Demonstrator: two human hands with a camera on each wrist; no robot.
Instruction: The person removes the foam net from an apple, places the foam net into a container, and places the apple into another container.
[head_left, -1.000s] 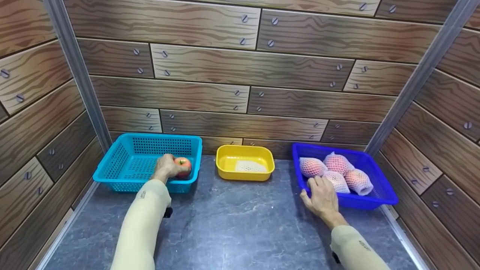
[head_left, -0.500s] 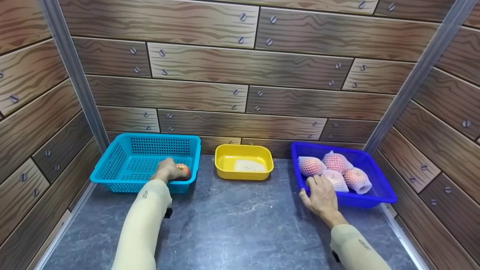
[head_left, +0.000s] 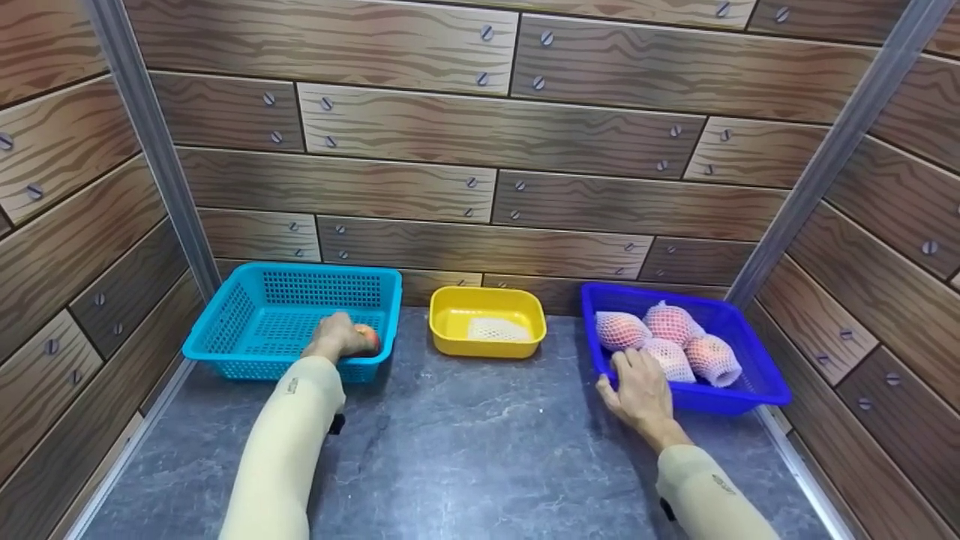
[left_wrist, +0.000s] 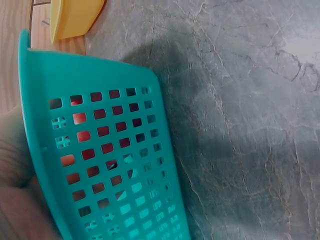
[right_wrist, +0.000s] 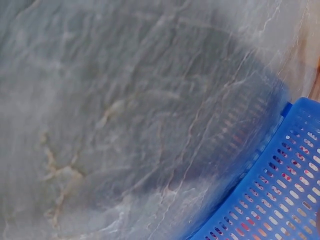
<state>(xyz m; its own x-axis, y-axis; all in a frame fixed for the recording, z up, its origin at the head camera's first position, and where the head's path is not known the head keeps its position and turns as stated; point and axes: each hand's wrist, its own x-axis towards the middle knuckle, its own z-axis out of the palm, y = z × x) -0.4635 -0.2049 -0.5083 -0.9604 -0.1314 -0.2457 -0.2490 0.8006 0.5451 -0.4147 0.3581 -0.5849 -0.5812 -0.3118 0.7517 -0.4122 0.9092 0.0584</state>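
The yellow tray [head_left: 487, 349] stands on the grey desk [head_left: 480, 450] just in front of the wooden-plank wall [head_left: 412, 187], with a piece of white netting [head_left: 498, 330] lying in it. To the left of the yellow tray is the teal basket [head_left: 274, 330], and the apple [head_left: 367, 340] sits inside, at the end nearer the yellow tray. The left hand [head_left: 334, 337] reaches into that basket, fingers and thumb curled round the apple; its fingertips are hidden. To the right of the yellow tray is the blue basket [head_left: 765, 379], holding four net-wrapped fruits [head_left: 714, 360]. The right hand [head_left: 641, 390] lies over the near edge of the blue basket, on the side towards the yellow tray, fingers bent beside the nearest fruit; whether they grip anything cannot be told.
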